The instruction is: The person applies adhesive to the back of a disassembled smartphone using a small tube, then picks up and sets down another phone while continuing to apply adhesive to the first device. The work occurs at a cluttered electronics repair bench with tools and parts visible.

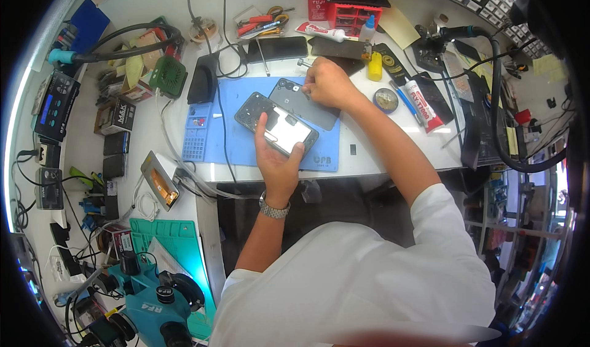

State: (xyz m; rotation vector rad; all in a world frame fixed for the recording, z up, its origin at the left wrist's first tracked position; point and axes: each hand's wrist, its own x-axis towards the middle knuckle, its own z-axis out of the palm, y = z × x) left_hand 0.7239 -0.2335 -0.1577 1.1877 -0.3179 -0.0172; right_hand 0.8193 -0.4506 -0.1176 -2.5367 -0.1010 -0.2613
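Observation:
My left hand [278, 162] holds an opened smartphone [251, 110] by its edges, its inner side with a pale, shiny battery area facing up. The phone is over a blue repair mat [239, 147]. Beside it lies a dark grey phone back cover [319, 114] with camera holes. Above that cover is my right hand [327, 84], closed, with the fingertips near the cover's upper part. From the fist a short metal tool [303, 63] sticks out to the upper left; its other end is hidden by the fingers.
Behind the mat lie a black phone [276, 49], pliers [279, 21] and glue tubes [321, 31]. A yellow bottle [375, 67], a round tin [386, 100] and another glue tube [424, 107] stand or lie on the right. At the lower left is a teal microscope [163, 310]. Cables cross the mat's left side.

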